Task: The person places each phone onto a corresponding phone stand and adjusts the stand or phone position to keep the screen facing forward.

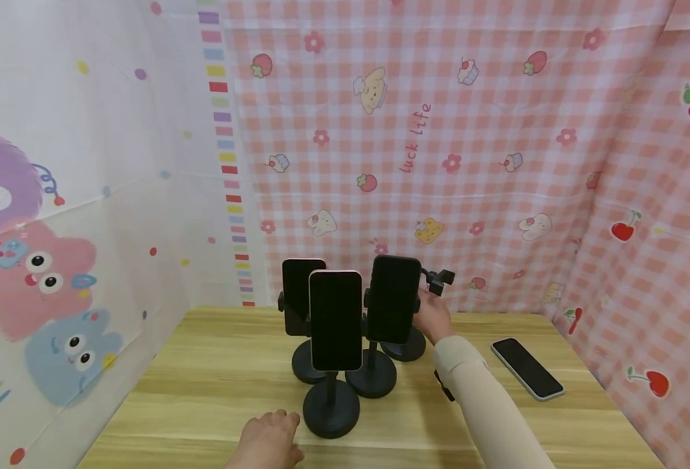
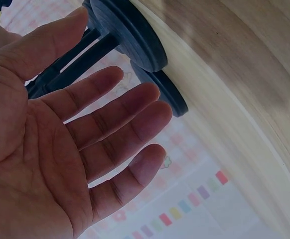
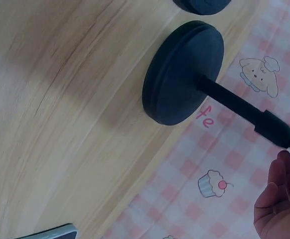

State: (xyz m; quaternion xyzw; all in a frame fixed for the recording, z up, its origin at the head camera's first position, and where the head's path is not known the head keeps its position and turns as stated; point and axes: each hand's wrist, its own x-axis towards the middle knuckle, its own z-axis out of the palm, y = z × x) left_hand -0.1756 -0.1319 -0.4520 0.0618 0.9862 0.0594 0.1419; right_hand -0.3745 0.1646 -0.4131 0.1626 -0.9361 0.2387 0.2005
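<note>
My right hand (image 1: 434, 319) reaches behind the mounted phones to the rearmost black phone stand (image 1: 405, 345). In the right wrist view, the curled fingers (image 3: 284, 172) hold the upper part of that stand's stem, partly cut off by the frame edge. Its round base (image 3: 185, 74) sits on the table, and its holder (image 1: 437, 280) carries no phone. My left hand (image 1: 269, 440) is relaxed beside the front stand's base (image 1: 331, 409), holding nothing; its palm and loosely spread fingers show in the left wrist view. The front stand holds an upright phone (image 1: 336, 319).
Two more stands hold a phone (image 1: 394, 299) at centre right and another phone (image 1: 295, 296) at back left, partly overlapped. A loose phone (image 1: 528, 368) lies screen up on the wooden table (image 1: 204, 391) at right. Patterned curtains (image 1: 415, 215) hang around the back and sides.
</note>
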